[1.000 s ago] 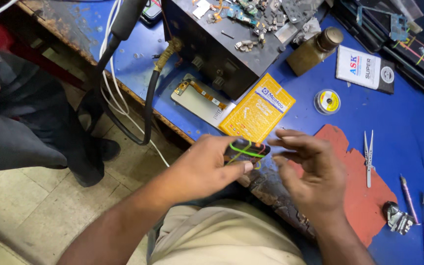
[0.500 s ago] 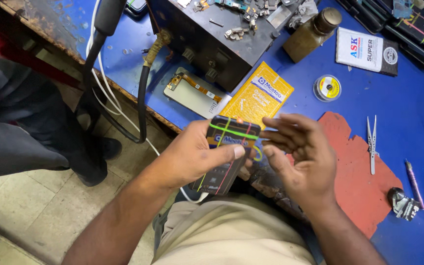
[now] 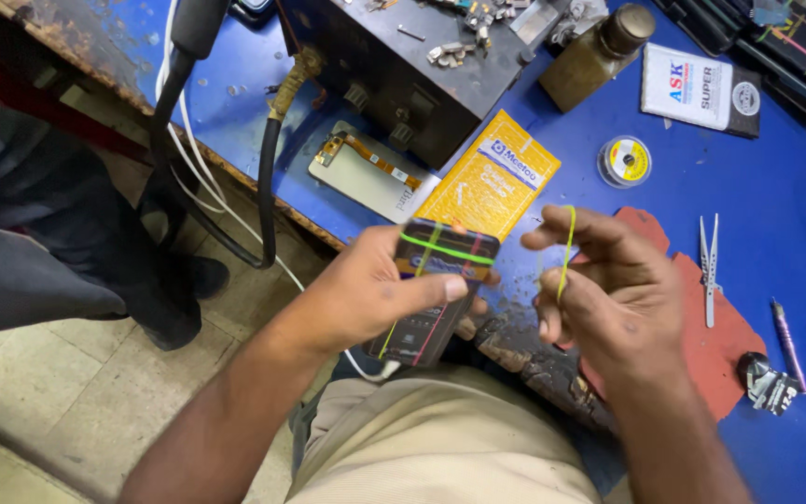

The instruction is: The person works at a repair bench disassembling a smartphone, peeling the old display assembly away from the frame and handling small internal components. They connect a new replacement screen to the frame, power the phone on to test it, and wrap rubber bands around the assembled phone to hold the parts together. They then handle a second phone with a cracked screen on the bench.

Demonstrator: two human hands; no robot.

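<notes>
My left hand (image 3: pixel 380 289) grips a dark mobile phone (image 3: pixel 436 289), held over my lap at the bench's edge. Green and red rubber bands are wrapped around the phone. My right hand (image 3: pixel 608 289) is just to the right of it, holding a yellow-green rubber band (image 3: pixel 566 250) stretched between its fingers, apart from the phone.
On the blue bench (image 3: pixel 757 177) lie a yellow packet (image 3: pixel 492 182), a phone screen part with a flex cable (image 3: pixel 366 173), a dark metal box (image 3: pixel 403 65), a brown bottle (image 3: pixel 599 56), a solder reel (image 3: pixel 624 161), tweezers (image 3: pixel 708 266) and a red mat (image 3: pixel 711 336). Another person's dark-trousered legs (image 3: pixel 39 233) stand at left.
The phone has been tilted more upright in my left hand. My right hand has drawn away to the right with a rubber band looped over its fingers.
</notes>
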